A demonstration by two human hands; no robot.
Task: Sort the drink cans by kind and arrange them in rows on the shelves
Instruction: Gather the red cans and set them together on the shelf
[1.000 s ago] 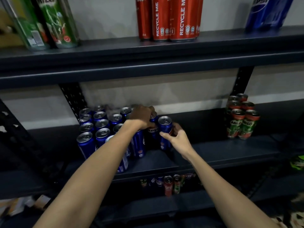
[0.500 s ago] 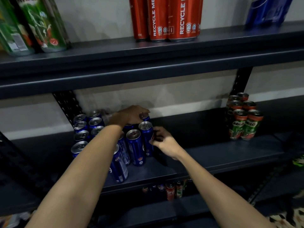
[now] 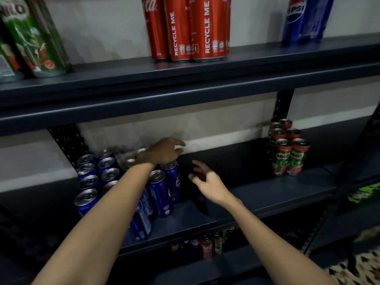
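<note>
Several blue Pepsi cans (image 3: 158, 192) stand in rows at the left of the middle shelf (image 3: 267, 194). My left hand (image 3: 164, 150) hovers over the back right cans of that group, fingers relaxed and holding nothing. To the right of the cans, my right hand (image 3: 207, 179) is off them, with fingers spread and empty. Several Milo cans (image 3: 287, 153) stand in rows at the right of the same shelf.
On the top shelf (image 3: 185, 79) stand green Milo cans (image 3: 35, 38) at left, red Coca-Cola cans (image 3: 189, 29) in the middle and blue Pepsi cans (image 3: 304, 17) at right. Mixed small cans (image 3: 207, 242) sit on the lower shelf. Upright posts (image 3: 283, 103) frame the bay.
My right hand let go of the front Pepsi can and drew back to the right, open. My left hand lifted off the can tops. The Pepsi group now sits tighter to the left.
</note>
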